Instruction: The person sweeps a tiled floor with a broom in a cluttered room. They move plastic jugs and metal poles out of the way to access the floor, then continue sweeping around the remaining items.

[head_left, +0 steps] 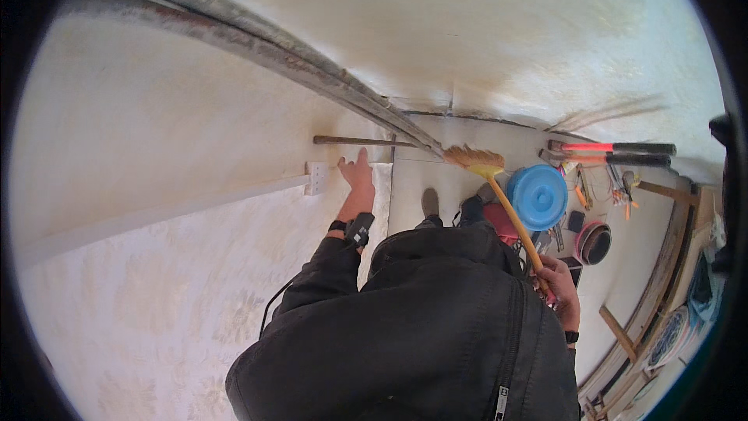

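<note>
My right hand [558, 287] is wrapped round the lower end of a yellow broom handle [514, 214]. The broom [474, 159] slants away from me, its straw-coloured bristles at the far end beside the pipes. Out to the left, my left hand [358, 175] holds nothing and has its fingers apart. It is in front of the wall, close to a thin dark rod [362, 141] and right of a white wall socket [315, 178]. I cannot tell whether its fingertips touch the wall or the rod.
Two grey pipes [257, 40] run along the wall. On the floor at right are a blue round lidded tub [538, 196], a dark pot with a reddish rim [594, 243], long-handled cutters [623, 148] and several small tools. A wooden frame [658, 296] stands at far right.
</note>
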Demonstrator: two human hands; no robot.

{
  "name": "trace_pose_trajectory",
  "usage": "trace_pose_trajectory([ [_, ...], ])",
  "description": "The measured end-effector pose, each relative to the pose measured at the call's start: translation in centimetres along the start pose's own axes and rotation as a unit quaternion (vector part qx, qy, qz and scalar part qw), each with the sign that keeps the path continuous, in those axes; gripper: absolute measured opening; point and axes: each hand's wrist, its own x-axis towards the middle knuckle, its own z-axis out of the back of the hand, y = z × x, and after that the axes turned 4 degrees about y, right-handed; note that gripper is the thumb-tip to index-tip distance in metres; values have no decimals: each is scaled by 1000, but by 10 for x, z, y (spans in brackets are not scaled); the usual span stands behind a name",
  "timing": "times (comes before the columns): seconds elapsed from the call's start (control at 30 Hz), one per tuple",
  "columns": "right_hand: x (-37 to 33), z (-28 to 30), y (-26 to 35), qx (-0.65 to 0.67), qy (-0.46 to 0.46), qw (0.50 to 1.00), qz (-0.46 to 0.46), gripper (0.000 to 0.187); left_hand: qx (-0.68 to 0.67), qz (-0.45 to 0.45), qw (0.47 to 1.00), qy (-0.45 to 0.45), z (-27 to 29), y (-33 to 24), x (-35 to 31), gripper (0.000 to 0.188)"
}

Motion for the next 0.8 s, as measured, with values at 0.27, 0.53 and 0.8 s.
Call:
trace_pose_trajectory([
  [0.27,-1,12,2,-55,-4,998,-37,45,-7,92,993,79,11,-50,37,56],
  [0.53,-10,24,-23,-55,-46,997,-38,47,-96,151,983,43,-15,-49,47,42],
  [0.8,-10,17,-26,-20,-47,998,-26,49,-49,100,993,37,-33,-31,62,40],
])
